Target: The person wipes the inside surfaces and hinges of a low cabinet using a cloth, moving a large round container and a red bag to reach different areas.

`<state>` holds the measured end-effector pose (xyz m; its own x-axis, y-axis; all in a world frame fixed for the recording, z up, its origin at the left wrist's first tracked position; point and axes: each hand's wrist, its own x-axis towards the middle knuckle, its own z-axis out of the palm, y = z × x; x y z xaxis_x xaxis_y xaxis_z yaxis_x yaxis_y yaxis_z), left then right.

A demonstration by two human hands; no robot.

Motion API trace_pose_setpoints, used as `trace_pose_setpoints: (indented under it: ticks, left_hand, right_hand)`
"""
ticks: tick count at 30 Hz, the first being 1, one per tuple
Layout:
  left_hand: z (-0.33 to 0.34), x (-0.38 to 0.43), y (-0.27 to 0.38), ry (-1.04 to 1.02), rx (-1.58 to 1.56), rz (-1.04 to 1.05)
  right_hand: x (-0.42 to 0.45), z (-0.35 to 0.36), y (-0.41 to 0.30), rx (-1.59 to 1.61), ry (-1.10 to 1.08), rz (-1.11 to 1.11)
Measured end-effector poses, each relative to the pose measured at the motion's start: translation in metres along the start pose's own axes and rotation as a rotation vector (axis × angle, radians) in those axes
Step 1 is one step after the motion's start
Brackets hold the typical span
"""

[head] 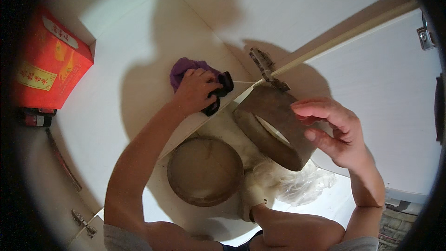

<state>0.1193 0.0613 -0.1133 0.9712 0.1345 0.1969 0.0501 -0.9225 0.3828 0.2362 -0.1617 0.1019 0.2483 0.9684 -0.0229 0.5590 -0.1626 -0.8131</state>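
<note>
My left hand (198,90) is on a purple cloth (181,69) and a black object (223,85) on the white cabinet floor, its fingers curled at both. What the black object is cannot be told. My right hand (331,129) is raised with bent fingers beside a brown, drum-shaped object (275,129) with an oval opening. Whether its fingertips touch that object is unclear. Below and left of it stands a round brown thing with a raised rim (205,170).
A red box bearing writing (69,66) stands in the cabinet at left. A metal hinge (268,69) joins the white door (376,94) at right. Clear plastic (303,184) lies near my shoe (254,191). Another hinge (83,223) is at lower left.
</note>
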Motion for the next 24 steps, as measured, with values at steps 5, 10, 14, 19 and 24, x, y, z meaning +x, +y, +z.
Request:
trace_pose_setpoints:
  ticks: [5,10,14,19,24]
  left_hand:
    - [0.02,0.047,0.032,0.034,0.015,0.034]
    - [0.017,0.04,0.038,-0.067,0.022,0.076]
    - [0.009,-0.008,0.025,-0.079,0.036,0.14]
    - [0.018,0.02,0.042,0.018,0.14,0.08]
    - [0.026,0.053,0.041,-0.022,0.106,0.019]
  right_hand:
    - [0.003,0.01,-0.008,0.062,-0.041,-0.009]
    - [0.012,0.018,-0.007,0.036,-0.025,-0.085]
    - [0.011,0.012,-0.003,0.024,0.018,-0.078]
    - [0.005,0.01,0.001,0.053,-0.001,-0.053]
    - [0.007,0.014,-0.003,0.039,-0.031,-0.071]
